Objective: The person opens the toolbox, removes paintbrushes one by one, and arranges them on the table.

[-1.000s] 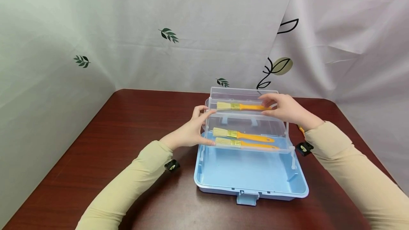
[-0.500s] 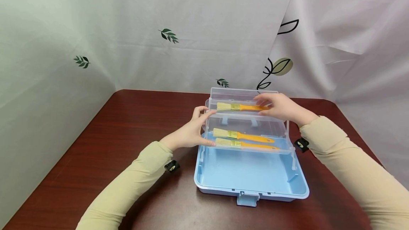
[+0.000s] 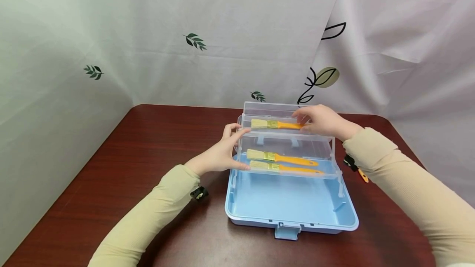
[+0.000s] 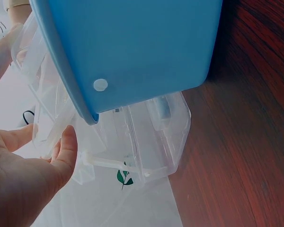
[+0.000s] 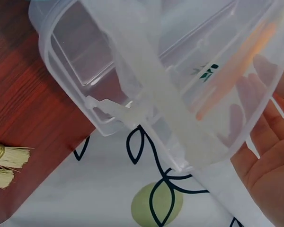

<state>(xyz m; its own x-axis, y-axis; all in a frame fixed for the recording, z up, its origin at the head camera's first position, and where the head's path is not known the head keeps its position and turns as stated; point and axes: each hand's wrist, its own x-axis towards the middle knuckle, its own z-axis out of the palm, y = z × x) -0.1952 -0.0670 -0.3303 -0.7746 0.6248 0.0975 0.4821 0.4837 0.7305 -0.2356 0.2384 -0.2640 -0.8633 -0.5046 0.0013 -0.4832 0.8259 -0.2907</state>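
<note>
A light blue toolbox (image 3: 289,197) stands open, with clear fold-out trays raised at its back. My left hand (image 3: 220,153) holds the left end of the lower clear tray (image 3: 308,147), thumb and fingers spread across its end wall. Two paintbrushes with yellow handles, a rear one (image 3: 282,158) and a front one (image 3: 285,168), lie in that tray. Another paintbrush (image 3: 274,124) lies in the upper clear tray (image 3: 259,107), bristles to the left. My right hand (image 3: 323,120) hovers over its handle end, thumb and fingertips apart on either side. Through the tray wall, those fingers show beside the handle (image 5: 232,75).
A dark red wooden table (image 3: 167,135) carries the toolbox. To its right, a yellow brush handle (image 3: 363,175) shows beside my sleeve; the right wrist view has two bristle heads (image 5: 15,157) there. A blue latch (image 3: 287,230) hangs at the front. Pale patterned cloth (image 3: 222,65) hangs behind.
My right hand has slid a little left along the upper brush's handle, while the brush has stayed in place. My left hand has kept its position on the tray.
</note>
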